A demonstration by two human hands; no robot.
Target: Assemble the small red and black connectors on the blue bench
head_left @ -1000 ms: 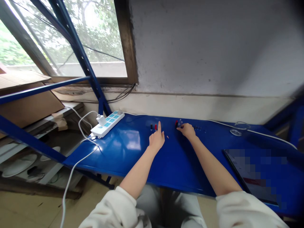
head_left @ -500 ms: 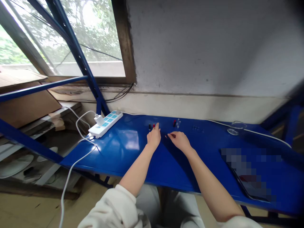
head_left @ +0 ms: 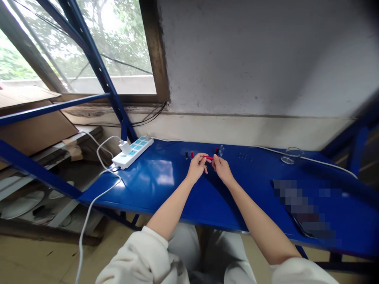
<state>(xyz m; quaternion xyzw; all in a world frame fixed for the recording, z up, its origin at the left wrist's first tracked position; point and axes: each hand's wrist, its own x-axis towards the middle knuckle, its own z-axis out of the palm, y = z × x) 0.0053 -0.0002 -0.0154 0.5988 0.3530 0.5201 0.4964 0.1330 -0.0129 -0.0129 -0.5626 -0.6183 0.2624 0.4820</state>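
A slim red tube [head_left: 209,157] spans the gap between my two hands above the blue table. My left hand [head_left: 196,167] pinches its left end, the other fingers loosely curled. The fingers of my right hand [head_left: 223,169] are closed round the right end, hiding that part. Just behind my left hand stand a small black cylinder [head_left: 186,154] and a small red cylinder [head_left: 192,154]. Beyond my right hand are a dark red and black piece [head_left: 217,150] and some clear tubes [head_left: 222,150]. What exactly the red tube is, I cannot make out.
Small clear pieces [head_left: 242,156] lie right of the hands on the blue table [head_left: 142,197]. A white power strip [head_left: 133,152] with a cable sits at the left. Glasses-like clear rings [head_left: 288,159] lie at the right, behind a blurred dark flat object [head_left: 296,209].
My left hand has drawn back from the small red cylinder, which now stands uncovered. The hands have come closer together, and the slim red tube now shows between them.
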